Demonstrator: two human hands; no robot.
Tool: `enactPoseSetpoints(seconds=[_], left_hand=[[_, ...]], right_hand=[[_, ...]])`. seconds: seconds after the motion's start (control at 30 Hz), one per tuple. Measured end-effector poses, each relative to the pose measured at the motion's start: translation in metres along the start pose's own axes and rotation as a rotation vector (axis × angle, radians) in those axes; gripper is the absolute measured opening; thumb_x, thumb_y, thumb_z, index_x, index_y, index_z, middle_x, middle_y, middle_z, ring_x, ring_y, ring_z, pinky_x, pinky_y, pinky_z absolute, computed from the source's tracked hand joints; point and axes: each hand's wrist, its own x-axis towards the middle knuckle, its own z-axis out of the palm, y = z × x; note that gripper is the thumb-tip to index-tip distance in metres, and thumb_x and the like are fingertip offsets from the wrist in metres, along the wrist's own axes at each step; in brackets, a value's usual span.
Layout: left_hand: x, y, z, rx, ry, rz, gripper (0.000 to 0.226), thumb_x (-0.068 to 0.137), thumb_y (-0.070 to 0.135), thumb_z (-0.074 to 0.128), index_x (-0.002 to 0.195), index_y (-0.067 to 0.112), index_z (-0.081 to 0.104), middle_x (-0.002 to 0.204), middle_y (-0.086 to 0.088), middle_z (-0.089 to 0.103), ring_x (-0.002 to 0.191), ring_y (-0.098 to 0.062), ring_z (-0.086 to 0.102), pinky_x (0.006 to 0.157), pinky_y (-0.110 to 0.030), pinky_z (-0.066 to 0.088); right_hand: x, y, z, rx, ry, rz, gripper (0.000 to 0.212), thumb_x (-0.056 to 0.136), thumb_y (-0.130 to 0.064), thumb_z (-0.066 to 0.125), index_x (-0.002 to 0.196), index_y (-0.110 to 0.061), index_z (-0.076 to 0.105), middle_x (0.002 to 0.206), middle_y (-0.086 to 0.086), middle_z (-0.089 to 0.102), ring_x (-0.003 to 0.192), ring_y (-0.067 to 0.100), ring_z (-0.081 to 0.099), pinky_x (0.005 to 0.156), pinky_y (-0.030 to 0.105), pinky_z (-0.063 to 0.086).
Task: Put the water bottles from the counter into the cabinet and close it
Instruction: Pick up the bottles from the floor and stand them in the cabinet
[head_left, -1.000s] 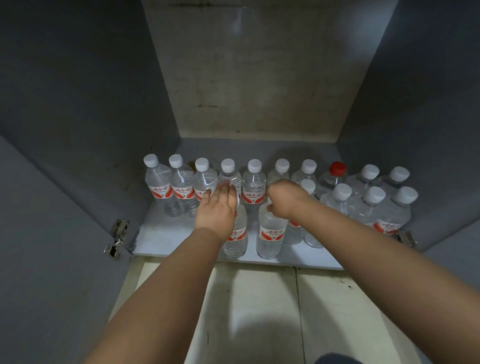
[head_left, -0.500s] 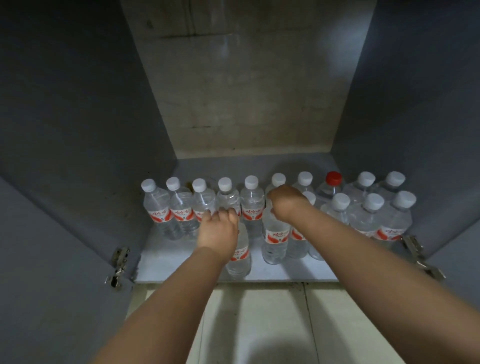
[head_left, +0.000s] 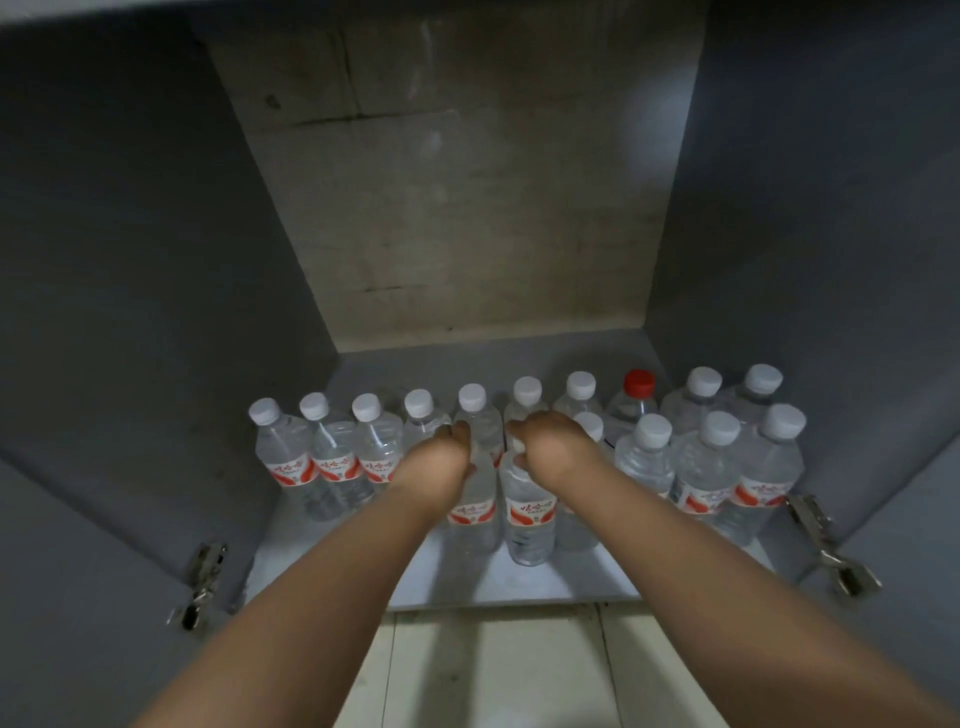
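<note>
Both bottles (head_left: 530, 512) pushed deeper, each hand (head_left: 553, 441) gripping.

Dim, bluish light; the grey cabinet walls (head_left: 156, 260) sink into shadow, soft glare marks the right wall, edges bow, and everything looks slightly blurred.

Both bare forearms reach forward side by side, wrists angled down. The left hand (head_left: 441, 457) curls its fingers over a bottle top beneath it; the right hand (head_left: 550, 441), just beside it, grips another the same way.
</note>
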Motion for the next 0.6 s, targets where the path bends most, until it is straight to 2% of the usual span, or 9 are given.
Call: enactPoseSetpoints(seconds=[0.1,0.2,0.27,0.37,0.47,0.53,0.6], left_hand=[[0.002,-0.003,0.0,-0.047,-0.001,-0.021,0.044,0.1,0.019,0.043,0.138,0.0,0.031,0.133,-0.021,0.048,0.118,-0.034,0.054,0.097,-0.036,0.043],[0.003,-0.002,0.001,-0.093,-0.014,0.0,0.046,0.1,0.018,0.043,0.14,0.001,0.028,0.138,-0.021,0.044,0.12,-0.032,0.053,0.099,-0.035,0.043],[0.004,0.001,0.003,-0.125,-0.036,-0.003,0.055,0.101,0.017,0.041,0.147,0.001,0.016,0.148,-0.02,0.032,0.129,-0.03,0.046,0.104,-0.032,0.039],[0.002,0.007,-0.003,-0.13,-0.092,-0.033,0.065,0.101,0.016,0.036,0.15,0.002,-0.004,0.159,-0.019,0.004,0.146,-0.028,0.02,0.117,-0.031,0.026],[-0.013,0.01,-0.022,-0.095,-0.125,-0.074,0.062,0.101,0.012,0.034,0.151,0.006,-0.002,0.16,-0.017,0.0,0.149,-0.028,0.008,0.121,-0.036,0.022],[-0.034,0.011,-0.039,-0.062,-0.137,-0.092,0.059,0.1,0.012,0.033,0.152,0.011,0.005,0.16,-0.014,0.002,0.149,-0.029,0.005,0.121,-0.039,0.018],[-0.061,0.014,-0.056,-0.054,-0.149,-0.094,0.055,0.101,0.016,0.031,0.152,0.015,0.009,0.161,-0.01,0.002,0.15,-0.028,0.0,0.121,-0.041,0.012]], right_hand=[[-0.002,0.0,0.012,0.009,0.106,-0.048,0.043,0.099,-0.011,0.04,0.141,-0.011,0.035,0.138,0.019,0.046,0.123,0.034,0.049,0.103,0.039,0.041],[-0.007,-0.001,0.021,0.014,0.172,-0.045,0.049,0.1,-0.011,0.037,0.147,-0.011,0.023,0.149,0.017,0.032,0.131,0.036,0.04,0.109,0.041,0.037],[-0.012,-0.001,0.021,0.011,0.153,-0.038,0.053,0.101,-0.014,0.035,0.15,-0.011,0.014,0.157,0.013,0.018,0.143,0.035,0.021,0.117,0.041,0.025],[-0.021,-0.003,0.011,0.047,0.112,-0.044,0.056,0.101,-0.012,0.033,0.151,-0.01,0.007,0.161,0.012,0.003,0.148,0.032,0.004,0.122,0.039,0.012],[-0.04,-0.006,-0.012,0.111,0.135,-0.055,0.058,0.097,-0.008,0.039,0.15,-0.006,0.013,0.16,0.013,0.007,0.148,0.03,0.009,0.121,0.036,0.015],[-0.062,-0.003,-0.031,0.094,0.127,-0.019,0.06,0.095,-0.012,0.043,0.149,-0.008,0.018,0.16,0.011,0.012,0.147,0.028,0.014,0.119,0.037,0.018],[-0.093,0.001,-0.05,0.106,0.087,0.052,0.056,0.097,-0.018,0.041,0.149,-0.011,0.02,0.16,0.007,0.014,0.148,0.025,0.012,0.12,0.037,0.014]])
